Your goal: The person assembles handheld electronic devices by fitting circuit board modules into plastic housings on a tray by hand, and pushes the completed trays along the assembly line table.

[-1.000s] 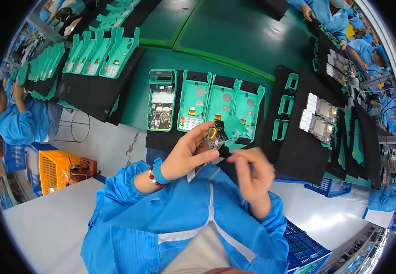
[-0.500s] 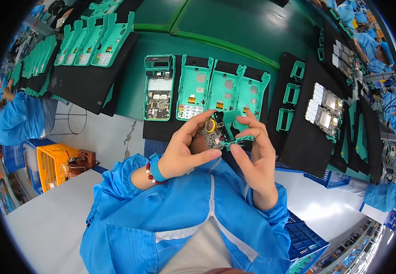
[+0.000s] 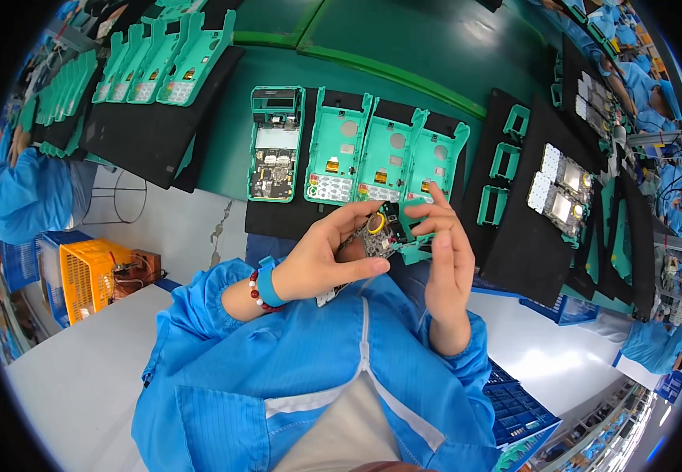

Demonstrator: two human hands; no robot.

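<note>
In front of my chest, my left hand (image 3: pixel 321 263) is closed around a circuit board (image 3: pixel 374 244) with a round yellow-rimmed part on it. A white edge of the board shows below that hand. My right hand (image 3: pixel 449 275) pinches a small green plastic frame (image 3: pixel 415 252) against the board's right end; the fingers partly hide where the two meet. Just beyond my hands stand three open green housings (image 3: pixel 392 149) with pale keypads at their near ends. Left of them lies a housing with a board fitted inside (image 3: pixel 274 165).
The housings lie on a black mat (image 3: pixel 262 216) over a green table (image 3: pixel 404 35). More green housings (image 3: pixel 191 67) are at the far left. Green frames (image 3: pixel 505 161) and circuit boards (image 3: pixel 561 189) lie on mats to the right. A co-worker in blue (image 3: pixel 38 197) and an orange basket (image 3: pixel 93 275) are at left.
The board and green frame have tilted in my hands, and the frame sits lower. My right fingers have drawn closer together. The view has shifted slightly.
</note>
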